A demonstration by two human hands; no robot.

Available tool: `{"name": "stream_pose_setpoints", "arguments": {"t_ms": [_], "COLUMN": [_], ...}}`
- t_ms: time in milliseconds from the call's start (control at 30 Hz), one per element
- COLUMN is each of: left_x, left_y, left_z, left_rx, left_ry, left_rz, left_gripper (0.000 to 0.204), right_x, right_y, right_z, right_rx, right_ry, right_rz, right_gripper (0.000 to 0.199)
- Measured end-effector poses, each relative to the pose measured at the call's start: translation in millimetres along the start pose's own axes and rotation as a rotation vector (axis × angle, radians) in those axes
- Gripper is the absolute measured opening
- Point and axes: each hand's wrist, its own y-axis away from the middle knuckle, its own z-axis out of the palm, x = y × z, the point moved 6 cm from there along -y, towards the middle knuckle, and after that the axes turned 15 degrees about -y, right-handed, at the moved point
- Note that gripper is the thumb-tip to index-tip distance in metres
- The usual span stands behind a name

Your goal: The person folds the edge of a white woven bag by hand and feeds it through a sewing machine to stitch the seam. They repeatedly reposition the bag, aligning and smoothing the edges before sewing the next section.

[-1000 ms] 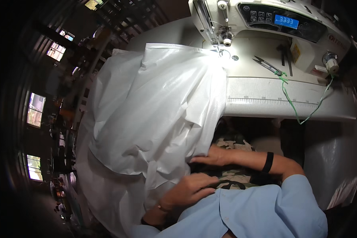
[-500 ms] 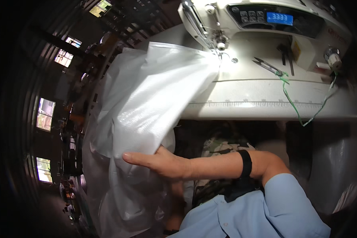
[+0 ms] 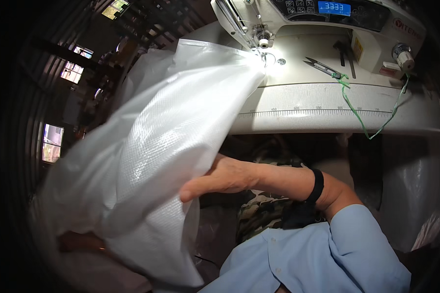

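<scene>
A large white woven plastic sheet [image 3: 151,141] hangs in folds off the left of the sewing machine [image 3: 264,29]; its upper corner lies at the needle, under the bright lamp. My right hand [image 3: 225,177] grips the sheet's near edge, with the thumb on top and the fingers hidden behind it. At the lower left, my left hand [image 3: 83,241] is in shadow against the underside of the sheet, which drapes over it. Its fingers are too dark and covered to make out.
On the machine bed lie thread snips [image 3: 322,67] tied with green string [image 3: 349,105], beside a dark metal tool [image 3: 344,52]. A measuring scale [image 3: 318,111] runs along the table's front. Translucent plastic [image 3: 410,195] hangs at the right. Barred windows [image 3: 53,142] show at the left.
My left hand has swung out to the left, spreading the sheet wide. My right hand has shifted slightly up and right, still gripping the edge. The view has tilted a little.
</scene>
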Motion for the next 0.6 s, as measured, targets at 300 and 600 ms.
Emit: {"name": "stream_pose_setpoints", "arguments": {"t_ms": [300,600], "left_x": [-12.0,-24.4], "left_y": [-36.2,-56.5], "left_z": [-118.7,-236.2], "left_rx": [0.412,0.815], "left_ry": [-0.057,-0.109], "left_rz": [0.056,0.086], "left_gripper": [0.079,0.089], "right_x": [67.9,39.0], "right_y": [-1.0,-8.0], "right_z": [-101.5,-113.5], "right_rx": [0.012,-0.17], "right_ry": [1.138,1.333], "right_rz": [-0.381,-0.467], "right_gripper": [0.04,0.033]}}
